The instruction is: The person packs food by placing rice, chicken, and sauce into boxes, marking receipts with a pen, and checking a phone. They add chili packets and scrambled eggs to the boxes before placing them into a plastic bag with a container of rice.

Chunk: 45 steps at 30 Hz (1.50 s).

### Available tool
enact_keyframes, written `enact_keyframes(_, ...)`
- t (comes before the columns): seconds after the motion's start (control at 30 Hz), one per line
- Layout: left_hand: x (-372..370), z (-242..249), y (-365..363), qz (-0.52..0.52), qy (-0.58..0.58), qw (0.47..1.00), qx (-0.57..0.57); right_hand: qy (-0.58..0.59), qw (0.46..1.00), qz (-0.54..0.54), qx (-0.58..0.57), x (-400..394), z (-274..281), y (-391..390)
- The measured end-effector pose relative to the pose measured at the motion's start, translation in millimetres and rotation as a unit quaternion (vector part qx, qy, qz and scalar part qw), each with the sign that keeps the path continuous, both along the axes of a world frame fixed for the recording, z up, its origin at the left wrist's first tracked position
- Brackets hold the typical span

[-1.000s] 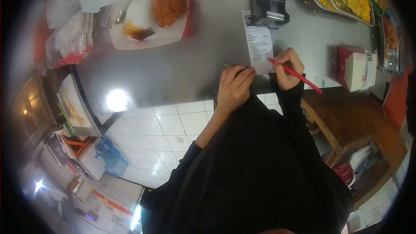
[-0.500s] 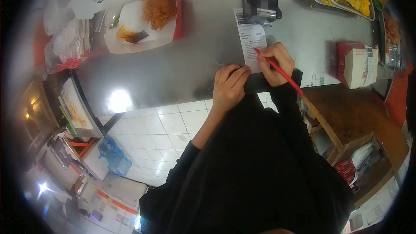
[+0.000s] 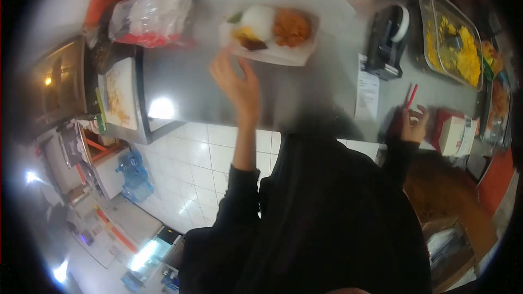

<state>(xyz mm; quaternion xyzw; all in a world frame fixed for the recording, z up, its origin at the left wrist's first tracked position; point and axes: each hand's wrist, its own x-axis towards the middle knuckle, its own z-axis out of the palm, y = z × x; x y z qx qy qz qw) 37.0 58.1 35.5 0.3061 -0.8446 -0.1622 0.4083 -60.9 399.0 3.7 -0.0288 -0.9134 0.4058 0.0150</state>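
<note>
My left hand (image 3: 237, 87) is open, thumb and fingers apart, its fingertips right at the near left side of a paper food box (image 3: 280, 59). In the box are white rice (image 3: 257, 20), a brown fried piece (image 3: 291, 27) and a yellow and dark item (image 3: 248, 38). Low on the right of the steel counter, my right hand (image 3: 415, 125) has curled fingers around one end of a red pen (image 3: 412, 96), which points away from me. Left of that hand lies a printed receipt (image 3: 367, 95), its far end beside a black tape dispenser (image 3: 388, 43).
Trays of yellow food (image 3: 467, 54) stand at the far right, with a red and white carton (image 3: 457, 135) nearer. A plastic-wrapped white stack (image 3: 158, 19) lies at the back left. Below the counter edge are floor tiles (image 3: 190, 139) and a blue water bottle (image 3: 133, 177).
My left hand has left the receipt and moved left to the food box. My right hand has drawn away to the right with the pen, and the camera view has shifted.
</note>
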Motion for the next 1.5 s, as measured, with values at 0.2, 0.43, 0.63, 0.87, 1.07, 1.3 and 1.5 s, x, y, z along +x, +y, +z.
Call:
enact_keyframes(0.2, -41.1, -12.7, -103.7, -0.068, -0.07, 0.995, -0.03, 0.108, 0.994, -0.003, 0.029, 0.0, 42.8, -33.9)
enact_keyframes(0.43, -29.6, 34.4, -87.1, -0.311, -0.07, 0.895, 0.312, 0.124, 0.979, 0.049, -0.155, 9.9, 87.8, -149.1)
enact_keyframes(0.63, -43.6, -5.9, -68.6, -0.4, -0.177, 0.896, 0.08, 0.136, 0.974, 0.076, -0.168, 2.2, 83.3, -193.0)
enact_keyframes(0.87, -55.9, -0.1, -79.7, -0.439, -0.213, 0.872, 0.046, 0.191, 0.968, 0.102, -0.129, -26.8, 87.5, -227.3)
enact_keyframes(1.07, -64.8, 6.4, -98.8, -0.176, 0.113, 0.976, -0.06, 0.273, 0.941, 0.198, 0.035, -60.3, 72.0, -254.9)
enact_keyframes(1.3, -65.3, 37.9, -153.0, -0.289, -0.155, 0.911, 0.251, 0.212, 0.943, 0.252, 0.051, -84.7, 67.2, -252.6)
enact_keyframes(1.5, -25.2, -4.6, -118.5, -0.395, -0.255, 0.876, -0.105, 0.255, 0.874, 0.386, 0.151, -47.8, 20.1, -231.8)
